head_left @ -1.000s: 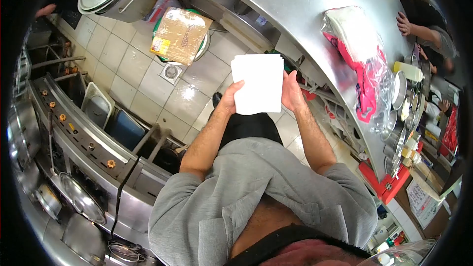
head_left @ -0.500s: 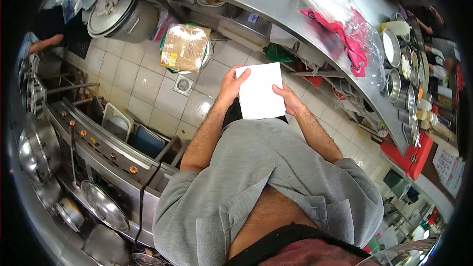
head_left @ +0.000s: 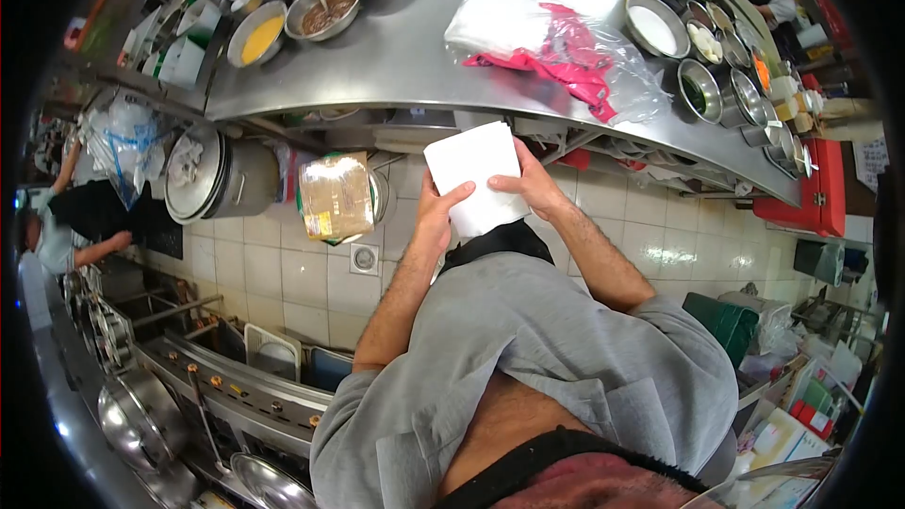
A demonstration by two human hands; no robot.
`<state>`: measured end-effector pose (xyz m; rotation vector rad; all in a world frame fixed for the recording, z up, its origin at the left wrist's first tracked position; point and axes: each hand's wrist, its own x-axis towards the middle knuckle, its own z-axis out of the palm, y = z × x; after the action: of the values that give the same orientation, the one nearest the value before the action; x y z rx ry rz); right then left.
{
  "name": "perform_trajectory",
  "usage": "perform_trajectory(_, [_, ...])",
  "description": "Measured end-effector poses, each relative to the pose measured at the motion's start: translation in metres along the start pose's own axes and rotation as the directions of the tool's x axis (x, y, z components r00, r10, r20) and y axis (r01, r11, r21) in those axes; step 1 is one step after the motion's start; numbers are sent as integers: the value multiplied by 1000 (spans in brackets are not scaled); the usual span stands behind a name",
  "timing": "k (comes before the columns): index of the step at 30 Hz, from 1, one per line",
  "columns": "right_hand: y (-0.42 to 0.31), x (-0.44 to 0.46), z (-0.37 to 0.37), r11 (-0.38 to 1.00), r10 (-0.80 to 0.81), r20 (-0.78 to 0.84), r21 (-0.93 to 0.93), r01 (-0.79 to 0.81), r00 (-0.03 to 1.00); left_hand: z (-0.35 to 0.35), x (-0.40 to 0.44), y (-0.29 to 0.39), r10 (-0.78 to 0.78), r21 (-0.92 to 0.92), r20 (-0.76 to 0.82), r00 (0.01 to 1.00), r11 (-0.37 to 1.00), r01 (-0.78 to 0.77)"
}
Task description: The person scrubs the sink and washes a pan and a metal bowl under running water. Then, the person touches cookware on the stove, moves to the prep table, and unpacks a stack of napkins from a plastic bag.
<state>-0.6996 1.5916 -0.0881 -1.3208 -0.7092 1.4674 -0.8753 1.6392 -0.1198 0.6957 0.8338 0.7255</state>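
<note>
A white, flat, rectangular stack that looks like paper (head_left: 474, 165) is held level in front of my body, near the steel table's front edge. My left hand (head_left: 441, 209) grips its near left side, thumb on top and fingers mostly hidden. On the right side, my right hand (head_left: 533, 187) holds it the same way, thumb lying across the top and fingers underneath. Beyond the stack, a clear plastic bag with pink parts (head_left: 556, 47) lies on the steel table (head_left: 396, 66).
Bowls of yellow liquid (head_left: 257, 40) and brown sauce (head_left: 323, 14) stand at the table's back left. Several metal bowls (head_left: 699, 90) line its right end. A cardboard box (head_left: 336, 196) and a large lidded pot (head_left: 236, 174) are on the left. Another person's arm (head_left: 104, 250) shows far left.
My view has swung, so more of the tabletop and its bowls shows. The white stack has moved closer to the table edge and turned slightly, still in both hands; my thumbs now lie nearer each other.
</note>
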Motion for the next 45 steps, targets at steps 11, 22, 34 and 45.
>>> perform_trajectory(11, [-54,16,-57,950,-255,-39,-198,243,966,91,46,16,266,190,-105,958,951,-243])
perform_trajectory(22, [-127,-6,-71,789,-613,-12,-51,612,790,201,51,41,844,788,235,482,125,-603])
perform_trajectory(34, [-169,-75,-204,776,-536,-400,113,620,743,316,29,47,302,498,777,552,242,-833])
perform_trajectory(45, [-116,-77,-221,761,-382,-508,301,575,772,316,52,-15,267,531,837,477,-191,-825])
